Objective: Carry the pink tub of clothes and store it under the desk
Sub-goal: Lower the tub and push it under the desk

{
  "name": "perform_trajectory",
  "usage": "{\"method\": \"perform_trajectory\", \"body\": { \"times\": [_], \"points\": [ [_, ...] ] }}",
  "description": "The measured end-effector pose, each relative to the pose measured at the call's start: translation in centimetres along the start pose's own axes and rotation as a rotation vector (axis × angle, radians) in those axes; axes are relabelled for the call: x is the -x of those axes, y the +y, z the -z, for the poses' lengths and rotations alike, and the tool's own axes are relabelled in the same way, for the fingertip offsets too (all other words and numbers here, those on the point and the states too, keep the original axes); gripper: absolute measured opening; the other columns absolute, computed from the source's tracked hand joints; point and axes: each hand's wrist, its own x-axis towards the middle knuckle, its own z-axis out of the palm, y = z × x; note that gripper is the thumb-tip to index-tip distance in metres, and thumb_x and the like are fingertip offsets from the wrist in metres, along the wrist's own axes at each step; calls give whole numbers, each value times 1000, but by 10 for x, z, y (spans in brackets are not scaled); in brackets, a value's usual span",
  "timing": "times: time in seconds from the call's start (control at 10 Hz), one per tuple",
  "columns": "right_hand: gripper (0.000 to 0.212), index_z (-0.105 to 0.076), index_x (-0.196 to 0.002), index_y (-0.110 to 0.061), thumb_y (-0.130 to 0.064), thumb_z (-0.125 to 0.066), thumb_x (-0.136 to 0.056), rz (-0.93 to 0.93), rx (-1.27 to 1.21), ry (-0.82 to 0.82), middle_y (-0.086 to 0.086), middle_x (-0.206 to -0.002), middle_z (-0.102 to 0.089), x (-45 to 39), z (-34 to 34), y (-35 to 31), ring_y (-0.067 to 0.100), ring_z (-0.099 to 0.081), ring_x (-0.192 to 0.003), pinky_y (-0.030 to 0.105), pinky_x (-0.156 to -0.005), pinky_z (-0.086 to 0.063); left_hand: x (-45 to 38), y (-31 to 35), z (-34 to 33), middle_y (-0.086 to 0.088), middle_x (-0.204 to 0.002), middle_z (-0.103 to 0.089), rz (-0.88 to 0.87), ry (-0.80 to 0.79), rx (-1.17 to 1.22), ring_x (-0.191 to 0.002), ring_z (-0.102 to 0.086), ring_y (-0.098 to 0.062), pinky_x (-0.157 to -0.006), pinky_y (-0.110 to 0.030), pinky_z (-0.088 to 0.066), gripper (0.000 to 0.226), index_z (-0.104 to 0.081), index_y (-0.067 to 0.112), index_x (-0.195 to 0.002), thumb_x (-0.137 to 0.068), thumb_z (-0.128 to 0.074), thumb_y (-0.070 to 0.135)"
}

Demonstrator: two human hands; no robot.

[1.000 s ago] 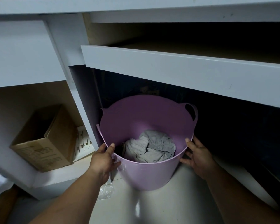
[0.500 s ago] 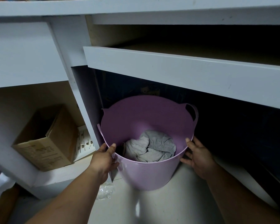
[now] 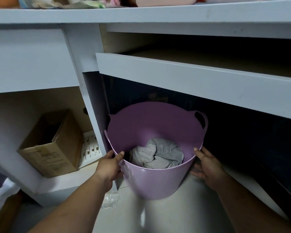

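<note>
Currently pink tub [image 3: 155, 179] stands on the pale floor [image 3: 158, 219], its far half already in under the desk [image 3: 175, 78], just right of the desk's upright panel [image 3: 92, 115]. Grey clothes [image 3: 158, 155] lie crumpled in the bottom. One loop handle [image 3: 201, 119] shows at the far right of the rim.

Left hand [image 3: 108, 169] grips the near-left rim — thumb hooked over the edge, fingers down the outer wall. Right hand [image 3: 207, 165] is on the near-right side, thumb tip on the rim, fingers fairly straight and spread against the outside wall — pressing, not wrapped round it.

Above the tub, a pulled-out shelf [image 3: 191, 81] juts from the desk. Left compartment holds an open cardboard box [image 3: 52, 148], tipped on its side, and a white slotted piece [image 3: 90, 147] just beside it. Crumpled clear plastic [image 3: 110, 200] lies on the floor near the left forearm. Clutter on the desk top is too cropped to identify.
</note>
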Motion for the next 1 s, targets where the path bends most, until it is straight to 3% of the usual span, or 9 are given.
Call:
{"method": "perform_trajectory", "body": {
  "times": [0.1, 0.2, 0.4, 0.5, 0.6, 0.7, 0.8, 0.9, 1.0],
  "points": [
    [31, -65, -126, -38, -36, -66, -96, -11, 7, 3, -2, -122, -73, 2, 0, 1, 28, -71, -102, 37, -51, -59, 0, -1, 0, -5, -93, -70, -1, -4, -9, -89, -64, -32, -85, -46, -58, 7, -66, 25, -106, -99, -67, 24],
    [34, -63, -130, -40, -32, -65, -97, -8, 15, -1, -5, -120, -74, 4, -2, 2, 25, -72, -100, 36, -55, -60, 0, -1, -1, -9, -96, -73, 0, -18, -9, -91, -66, -33, -89, -48, -58, 12, -66, 25, -110, -99, -67, 21],
    [38, -60, -134, -40, -30, -63, -98, 0, 57, 1, -5, -121, -74, 14, -7, 1, 23, -73, -100, 36, -63, -59, 3, -1, 2, -7, -91, -73, 9, -24, -8, -82, -69, -29, -73, -38, -57, 14, -66, 28, -105, -99, -66, 15],
    [40, -59, -136, -40, -32, -64, -97, -6, 75, 0, -4, -127, -71, 19, -7, -1, 24, -71, -102, 44, -75, -59, 6, 0, 5, -6, -102, -75, 6, -31, -18, -96, -72, -34, -83, -45, -60, 24, -65, 26, -120, -98, -68, 17],
    [46, -54, -140, -41, -37, -65, -95, -2, 122, 1, -5, -132, -66, 25, -5, -6, 22, -68, -99, 41, -67, -59, 10, 3, 10, -10, -119, -73, 29, -36, -7, -103, -72, -32, -74, -43, -64, 57, -50, 18, -149, -96, -71, 19],
    [68, -38, -153, -35, -39, -69, -92, -26, 141, 43, 4, -145, -56, 27, -1, -11, 30, -64, -111, 36, -54, -59, 11, 6, 18, -8, -113, -70, 36, -18, 32, -90, -70, -23, -45, -27, -57, 76, -36, 15, -159, -93, -75, 18],
    [80, -28, -159, -32, -39, -71, -91, -40, 153, 72, 8, -151, -51, 30, 3, -12, 36, -60, -120, 37, -53, -59, 11, 6, 29, 0, -106, -70, 37, -8, 19, -93, -72, -24, -49, -29, -59, 78, -38, 17, -158, -91, -77, 19],
    [83, -27, -159, -32, -41, -71, -90, -33, 174, 65, 7, -154, -48, 35, 6, -13, 37, -57, -124, 40, -64, -58, 9, 3, 41, -3, -113, -70, 44, -12, 7, -107, -69, -30, -66, -37, -59, 82, -38, 17, -158, -88, -80, 20],
    [83, -27, -159, -31, -42, -72, -90, -35, 197, 78, 5, -155, -46, 43, 6, -12, 36, -58, -120, 44, -70, -58, 11, 0, 50, -2, -111, -73, 31, -13, -25, -103, -70, -26, -76, -41, -60, 81, -42, 17, -156, -86, -81, 19]
  ]
}}
